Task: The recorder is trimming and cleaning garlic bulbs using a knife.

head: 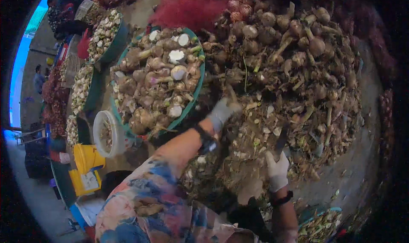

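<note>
My left hand, in a pale glove with a watch on the wrist, reaches over the edge of a large heap of dirt-covered bulbs that look like garlic. It is blurred beside a brown stalk, and whether the fingers hold that stalk cannot be told. Lower and to the right, my right hand is also gloved and grips a dark-bladed knife, blade pointing away from me. Cut stalks, peel and soil lie between the hands.
A green-rimmed basket full of bulbs stands to the left. Beyond are green tubs of trimmed bulbs, a white bucket and yellow buckets. Red netting lies ahead. A person is at far left; a scrap basket sits lower right.
</note>
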Motion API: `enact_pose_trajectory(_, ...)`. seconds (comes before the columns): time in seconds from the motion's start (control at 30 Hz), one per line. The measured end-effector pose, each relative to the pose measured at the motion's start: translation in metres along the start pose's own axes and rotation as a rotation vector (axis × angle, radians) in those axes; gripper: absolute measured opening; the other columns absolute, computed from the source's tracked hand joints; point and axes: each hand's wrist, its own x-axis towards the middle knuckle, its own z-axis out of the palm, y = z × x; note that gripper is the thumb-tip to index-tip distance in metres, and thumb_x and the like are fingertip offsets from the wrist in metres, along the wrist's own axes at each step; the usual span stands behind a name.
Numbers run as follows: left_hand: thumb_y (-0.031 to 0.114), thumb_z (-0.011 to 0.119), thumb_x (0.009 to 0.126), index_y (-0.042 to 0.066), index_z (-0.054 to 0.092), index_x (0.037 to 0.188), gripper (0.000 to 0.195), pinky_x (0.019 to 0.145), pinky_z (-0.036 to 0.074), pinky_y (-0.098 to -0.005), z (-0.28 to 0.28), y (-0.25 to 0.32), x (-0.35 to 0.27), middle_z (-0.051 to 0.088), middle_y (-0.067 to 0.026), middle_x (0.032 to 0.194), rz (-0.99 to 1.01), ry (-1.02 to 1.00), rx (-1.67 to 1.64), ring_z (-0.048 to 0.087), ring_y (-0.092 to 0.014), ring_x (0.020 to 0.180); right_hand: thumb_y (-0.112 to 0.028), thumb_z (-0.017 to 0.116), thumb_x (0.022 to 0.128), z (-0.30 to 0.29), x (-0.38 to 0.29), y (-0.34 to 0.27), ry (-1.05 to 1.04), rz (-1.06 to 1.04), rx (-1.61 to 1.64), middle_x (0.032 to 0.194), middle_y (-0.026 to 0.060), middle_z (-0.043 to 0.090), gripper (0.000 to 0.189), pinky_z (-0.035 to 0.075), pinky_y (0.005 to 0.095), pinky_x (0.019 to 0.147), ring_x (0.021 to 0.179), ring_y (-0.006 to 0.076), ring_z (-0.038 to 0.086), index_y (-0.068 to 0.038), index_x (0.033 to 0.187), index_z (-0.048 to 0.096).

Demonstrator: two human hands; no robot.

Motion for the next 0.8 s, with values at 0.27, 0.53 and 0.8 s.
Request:
enact_pose_trajectory(0.27, 0.043, 0.072, 0.073, -0.001, 0.052, 0.118, 0.066, 0.088, 0.044, -0.0359, 0.057, 0.018, -0.141, 0.061, -0.0197, 0.105, 0.754, 0.197, 0.926, 0.059, -0.032, 0.102, -0.021, 0.064, 0.084, 0.019, -0.013, -0.002, -0.115, -0.025, 0.231, 0.094, 0.0111, 0.063, 0.037, 0.046, 0.0321, 0.076, 0.081, 0.0172, 0.056, 0.002, 0.111, 0.055)
enact_pose_trajectory(0.53, 0.029, 0.081, 0.063, 0.003, 0.051, 0.117, 0.067, 0.087, 0.045, -0.0341, 0.021, 0.039, -0.154, 0.06, -0.012, 0.112, 0.176, -0.368, 0.345, 0.058, -0.021, 0.101, -0.031, 0.069, 0.075, 0.001, -0.052, -0.032, -0.153, -0.086, -0.291, 0.082, 0.0139, 0.063, 0.031, 0.047, 0.0366, 0.065, 0.071, 0.0312, 0.06, -0.005, 0.09, 0.059)
enact_pose_trajectory(0.8, 0.013, 0.074, 0.073, 0.002, 0.056, 0.112, 0.044, 0.095, 0.044, -0.032, 0.017, -0.016, -0.148, 0.062, -0.009, 0.111, 0.201, -0.528, -0.077, 0.056, -0.016, 0.108, -0.03, 0.07, 0.071, 0.002, -0.071, -0.022, -0.125, -0.508, -0.7, 0.074, 0.0121, 0.059, 0.028, 0.046, 0.044, 0.059, 0.07, 0.0346, 0.059, -0.01, 0.082, 0.053)
